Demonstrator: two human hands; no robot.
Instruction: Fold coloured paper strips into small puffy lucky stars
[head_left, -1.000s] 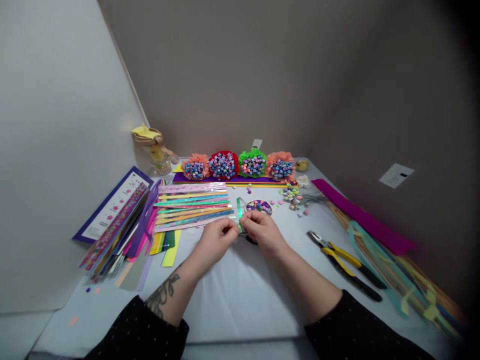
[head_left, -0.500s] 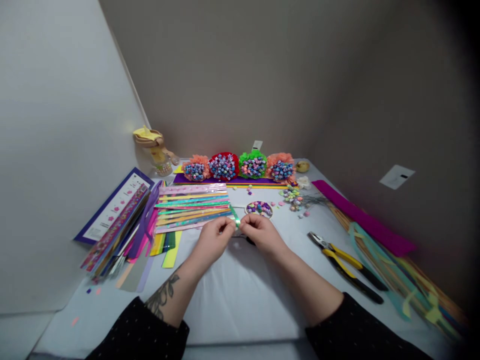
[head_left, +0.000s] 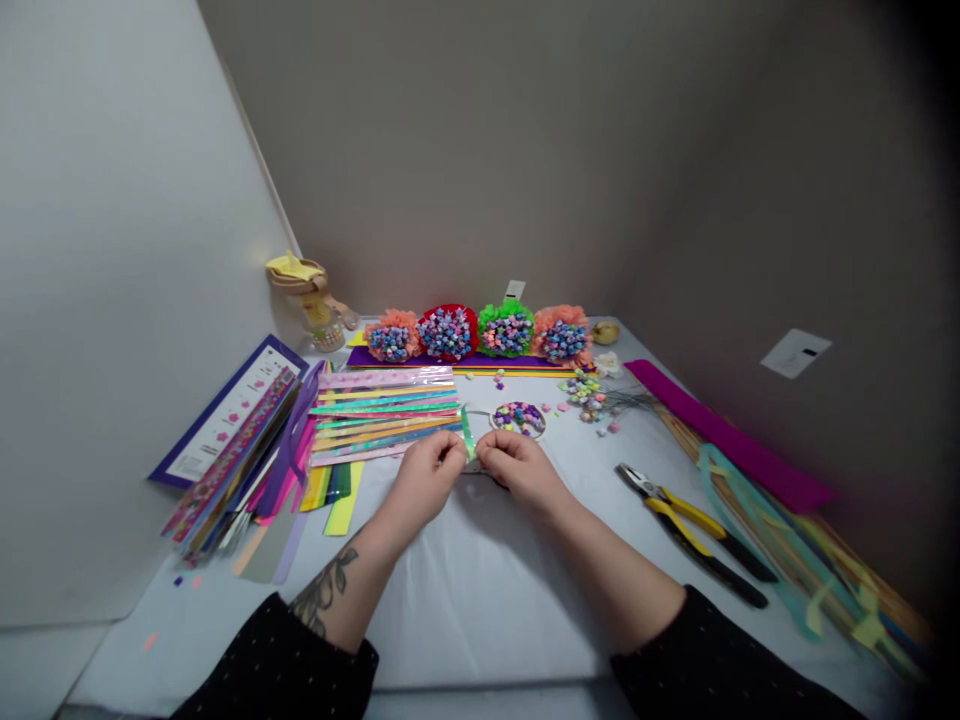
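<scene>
Over the middle of the table, my left hand [head_left: 433, 470] and my right hand [head_left: 521, 468] face each other in pinches. Between their fingertips is a narrow shiny green paper strip [head_left: 468, 430], its free end pointing up and away from me. Both hands grip its near end; the exact fold is too small to make out. Just beyond my left hand lie rows of colourful paper strips [head_left: 386, 405]. Behind my right hand sits a round dish of small folded paper stars [head_left: 517, 419]. A dark-handled tool, partly hidden, lies beneath my hands.
Pliers [head_left: 690, 530] with yellow-black handles lie to the right, beside a magenta paper roll [head_left: 727, 435] and bundled sticks. Several paper-star bouquets [head_left: 448, 333] line the back. Packs of strips [head_left: 232, 450] and a jar [head_left: 324, 328] stand left. Loose stars [head_left: 585, 392] lie beyond the dish.
The green strip's free end has swung slightly left and stands more upright. My right hand has shifted a little left; both hands keep their pinch.
</scene>
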